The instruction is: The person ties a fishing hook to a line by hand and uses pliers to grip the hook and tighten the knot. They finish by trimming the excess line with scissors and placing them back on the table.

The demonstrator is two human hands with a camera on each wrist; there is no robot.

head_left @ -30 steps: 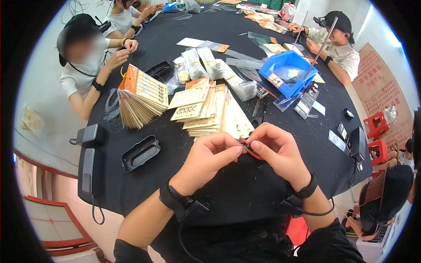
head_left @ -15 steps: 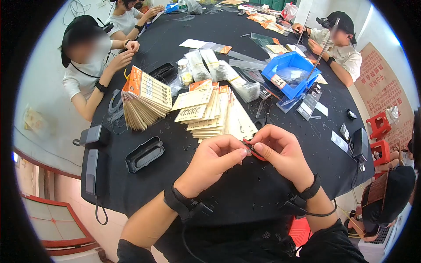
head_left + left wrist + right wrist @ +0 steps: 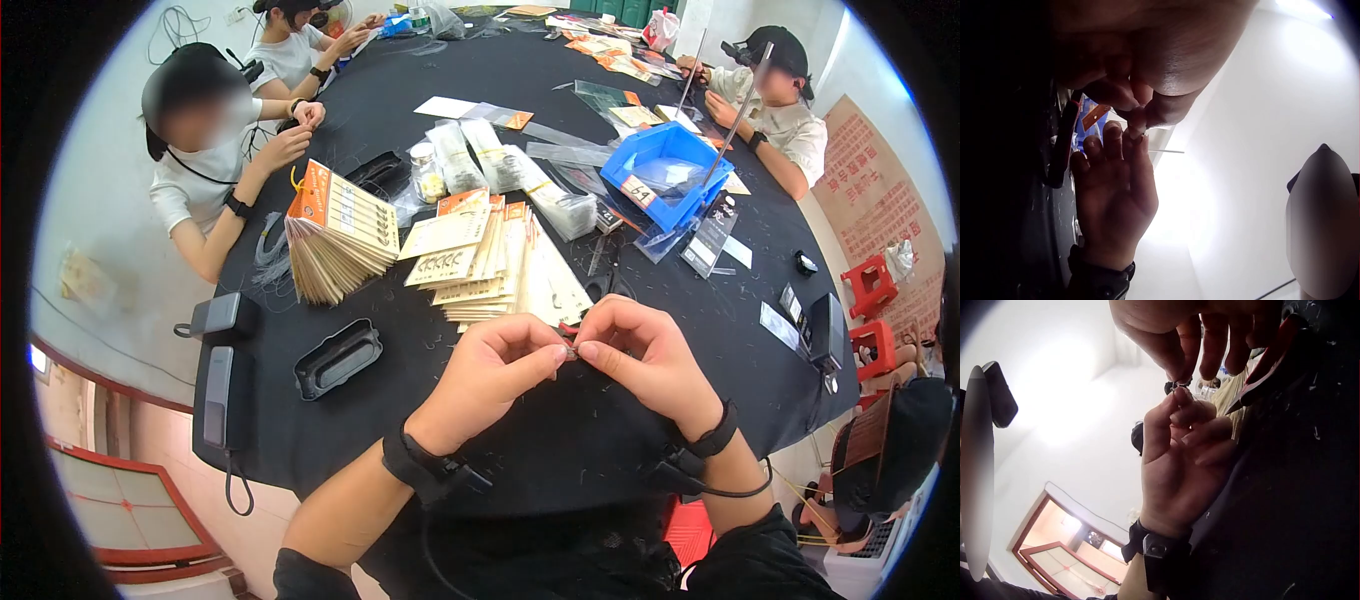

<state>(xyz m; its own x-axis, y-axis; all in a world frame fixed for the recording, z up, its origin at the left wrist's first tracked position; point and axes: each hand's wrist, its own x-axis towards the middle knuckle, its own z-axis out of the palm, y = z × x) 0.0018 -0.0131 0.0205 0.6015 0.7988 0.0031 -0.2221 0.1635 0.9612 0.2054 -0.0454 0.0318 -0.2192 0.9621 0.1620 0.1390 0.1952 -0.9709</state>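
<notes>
Both hands meet over the black table (image 3: 560, 440) near its front edge. My left hand (image 3: 548, 357) and my right hand (image 3: 590, 351) pinch a tiny metal piece (image 3: 570, 352) between thumb and fingertips. In the right wrist view the right hand (image 3: 1188, 359) is at the top and the left hand (image 3: 1175, 415) rises from below, with the tiny piece (image 3: 1179, 384) between them. A red scissors handle (image 3: 1272, 353) shows beside the right fingers, and a sliver of it (image 3: 568, 327) peeks out behind the hands. In the left wrist view the left hand's fingertips (image 3: 1137, 122) touch the right hand (image 3: 1113, 181).
Fanned stacks of printed cards (image 3: 340, 235) (image 3: 490, 265) lie just beyond the hands. A black tray (image 3: 337, 358) and black devices (image 3: 222, 385) sit at the left edge, another device (image 3: 825, 335) at the right. Clear packets (image 3: 500, 165) and a blue bin (image 3: 665, 170) are farther back. Other people sit around the table.
The hands stay joined and sit slightly lower in view. The red scissors handle, plainly seen under the right hand earlier, is now mostly hidden behind the fingers.
</notes>
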